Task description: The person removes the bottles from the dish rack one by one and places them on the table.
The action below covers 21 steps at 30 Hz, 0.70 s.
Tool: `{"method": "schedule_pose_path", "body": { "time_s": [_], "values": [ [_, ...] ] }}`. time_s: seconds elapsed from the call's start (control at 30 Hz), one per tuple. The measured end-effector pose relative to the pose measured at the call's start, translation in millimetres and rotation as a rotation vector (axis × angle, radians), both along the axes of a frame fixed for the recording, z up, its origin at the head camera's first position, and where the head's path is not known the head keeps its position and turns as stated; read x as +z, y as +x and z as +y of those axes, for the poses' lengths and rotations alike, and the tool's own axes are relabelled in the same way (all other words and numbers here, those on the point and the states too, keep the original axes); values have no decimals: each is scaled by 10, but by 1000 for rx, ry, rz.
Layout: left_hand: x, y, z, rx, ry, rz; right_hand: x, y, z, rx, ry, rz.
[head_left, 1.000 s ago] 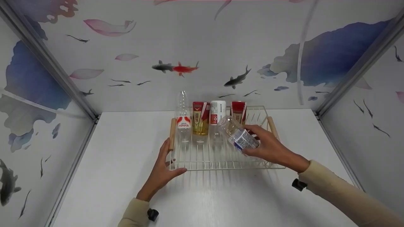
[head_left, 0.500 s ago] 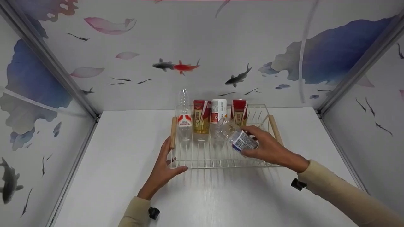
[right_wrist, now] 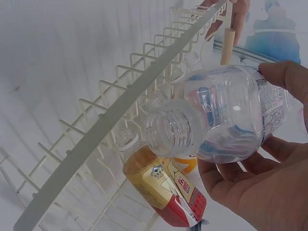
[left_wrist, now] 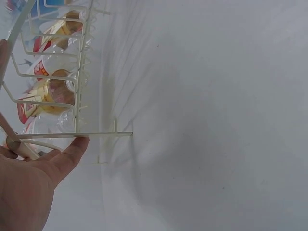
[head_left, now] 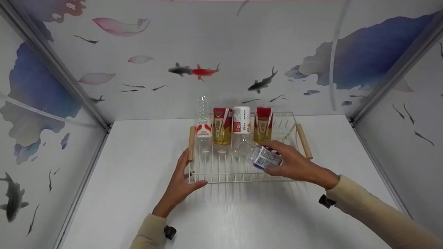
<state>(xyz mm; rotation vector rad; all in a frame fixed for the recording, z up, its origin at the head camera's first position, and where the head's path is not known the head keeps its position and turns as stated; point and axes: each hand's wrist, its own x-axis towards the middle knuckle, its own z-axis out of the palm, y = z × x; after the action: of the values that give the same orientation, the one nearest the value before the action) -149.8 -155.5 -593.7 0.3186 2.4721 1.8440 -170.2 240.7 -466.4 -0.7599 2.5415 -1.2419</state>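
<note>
My right hand [head_left: 294, 160] grips a clear plastic bottle [head_left: 247, 148] around its labelled lower part, above a cream wire rack [head_left: 238, 178]. The bottle is tilted; in the right wrist view its uncapped mouth [right_wrist: 175, 127] points toward the rack. My left hand [head_left: 178, 181] holds the rack's front left corner, fingers beside the wooden handle [head_left: 191, 143] and thumb at the front wire. Upside down in the rack's back row stand a clear bottle with a red and white label [head_left: 204, 131], two red-and-gold bottles [head_left: 222, 126] [head_left: 263, 124] and a white-and-red labelled bottle [head_left: 241, 119].
The rack stands on a white table [head_left: 138, 166], with a second wooden handle [head_left: 304, 141] on its right side. White panels printed with fish and leaves enclose the table at the back [head_left: 221, 41] and both sides.
The bottle in my right hand has tipped further, its clear neck end coming down toward the rack. My left hand keeps its hold on the rack's corner. The head view has shifted slightly.
</note>
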Motion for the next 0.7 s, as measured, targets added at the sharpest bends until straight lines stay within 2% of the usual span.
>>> {"method": "schedule_pose_path", "body": {
  "time_s": [0.7],
  "values": [
    [55, 17, -17, -2, -39, -27, 16, 20, 3, 25, 81, -5]
  ]
}}
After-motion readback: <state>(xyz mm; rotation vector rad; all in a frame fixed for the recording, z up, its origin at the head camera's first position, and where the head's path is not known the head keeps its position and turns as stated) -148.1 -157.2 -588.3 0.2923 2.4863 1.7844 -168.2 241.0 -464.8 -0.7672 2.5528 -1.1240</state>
